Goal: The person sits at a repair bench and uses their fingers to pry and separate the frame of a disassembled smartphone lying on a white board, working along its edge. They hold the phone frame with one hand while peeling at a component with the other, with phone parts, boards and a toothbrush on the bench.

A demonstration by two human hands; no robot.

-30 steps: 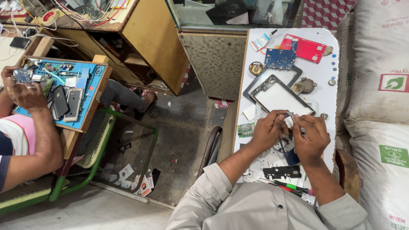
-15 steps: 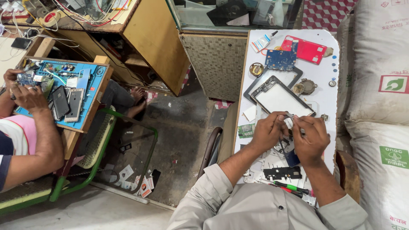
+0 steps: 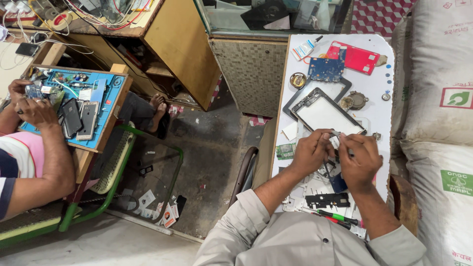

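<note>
Pinching a small white part point(image 3: 336, 142) between both hands, left hand point(image 3: 310, 152) and right hand point(image 3: 362, 160) closed on it, I kept it steady over the counter point(image 3: 382, 79), beside the tablet frame point(image 3: 326, 112).

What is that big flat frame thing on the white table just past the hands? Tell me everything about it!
The tablet frame is a flat rectangle with a dark rim around a pale, whitish middle, and looks like plastic. It lies flat and turned at a slant on the white table, on top of a second grey frame that peeks out beyond it. A blue circuit board sits just past it, and round metal parts lie beside it. Its near edge reaches the left hand and right hand; whether they touch it is unclear.
</note>
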